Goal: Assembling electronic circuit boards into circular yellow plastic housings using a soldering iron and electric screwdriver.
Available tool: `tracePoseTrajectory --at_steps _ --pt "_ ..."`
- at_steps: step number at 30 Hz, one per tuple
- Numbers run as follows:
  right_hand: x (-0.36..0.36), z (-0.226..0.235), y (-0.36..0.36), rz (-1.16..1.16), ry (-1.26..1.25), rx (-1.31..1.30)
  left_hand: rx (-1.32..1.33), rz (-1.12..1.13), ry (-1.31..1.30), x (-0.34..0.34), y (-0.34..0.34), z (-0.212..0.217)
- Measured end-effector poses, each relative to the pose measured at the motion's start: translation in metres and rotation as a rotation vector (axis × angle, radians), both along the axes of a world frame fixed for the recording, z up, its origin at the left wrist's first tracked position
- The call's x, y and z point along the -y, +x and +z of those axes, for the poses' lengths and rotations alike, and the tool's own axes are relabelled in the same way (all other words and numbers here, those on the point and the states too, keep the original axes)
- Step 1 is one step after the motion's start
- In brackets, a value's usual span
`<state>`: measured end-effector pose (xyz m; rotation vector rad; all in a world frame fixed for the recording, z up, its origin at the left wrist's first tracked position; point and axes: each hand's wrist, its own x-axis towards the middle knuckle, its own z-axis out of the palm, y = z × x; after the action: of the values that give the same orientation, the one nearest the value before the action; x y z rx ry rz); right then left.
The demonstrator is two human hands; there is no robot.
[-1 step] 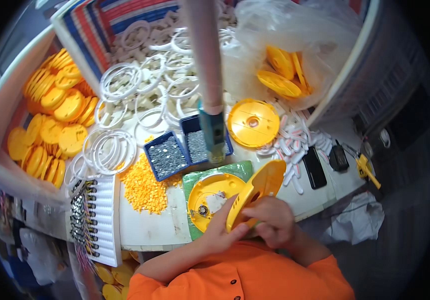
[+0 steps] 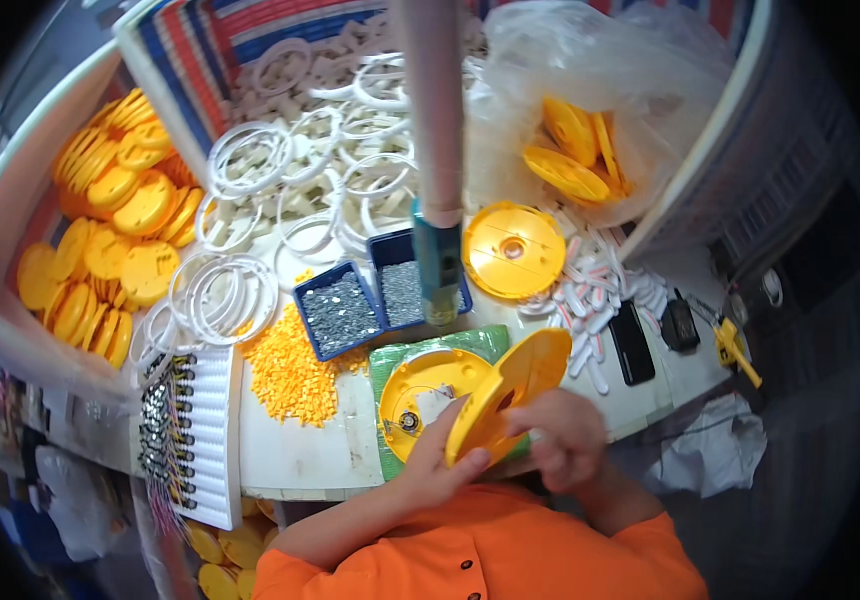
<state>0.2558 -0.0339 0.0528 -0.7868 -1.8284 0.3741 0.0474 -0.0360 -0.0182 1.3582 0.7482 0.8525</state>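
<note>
My left hand (image 2: 435, 465) grips a round yellow plastic cover (image 2: 540, 360) by its lower left edge, thumb on the near side. The cover is tilted up on edge. Close to the cover's near face is my right hand (image 2: 565, 435), its fingers curled, slightly blurred; whatever they pinch, if anything, is hidden. Behind the cover, a round yellow housing (image 2: 445, 372) lies open on a green pad (image 2: 382, 378), with a small round metal part and a white piece inside. Above the pad hangs a teal-ended powered screwdriver (image 2: 438, 260), touched by neither hand.
Two blue trays (image 2: 350, 350) hold small metal parts. Around them are loose yellow bits (image 2: 290, 375), white rings (image 2: 220, 300), a white rack (image 2: 215, 440) of wired parts, another yellow disc (image 2: 513, 252), white-and-orange pieces (image 2: 590, 290) and a black phone (image 2: 632, 345). Yellow discs (image 2: 145, 205) fill the left bin.
My right hand has shifted slightly right, away from the cover's middle. The cover has tilted a little in my left hand. The whole view has shifted slightly.
</note>
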Motion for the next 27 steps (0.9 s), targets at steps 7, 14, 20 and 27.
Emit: tracePoseTrajectory --at_steps 7,14,20,27 --pt "-0.162 -0.013 0.036 -0.434 0.024 0.145 0.296 0.363 -0.362 0.028 -0.074 -0.027" --pt "-0.33 -0.049 -0.056 -0.081 0.312 0.56 0.614 0.631 -0.281 0.061 -0.111 -0.035" --pt "-0.364 -0.047 -0.137 -0.083 0.7 0.865 0.724 0.858 -0.307 0.082 -0.123 -0.032" --pt "-0.374 -0.01 -0.143 -0.107 0.567 1.035 0.671 0.946 -0.302 0.084 -0.12 -0.034"
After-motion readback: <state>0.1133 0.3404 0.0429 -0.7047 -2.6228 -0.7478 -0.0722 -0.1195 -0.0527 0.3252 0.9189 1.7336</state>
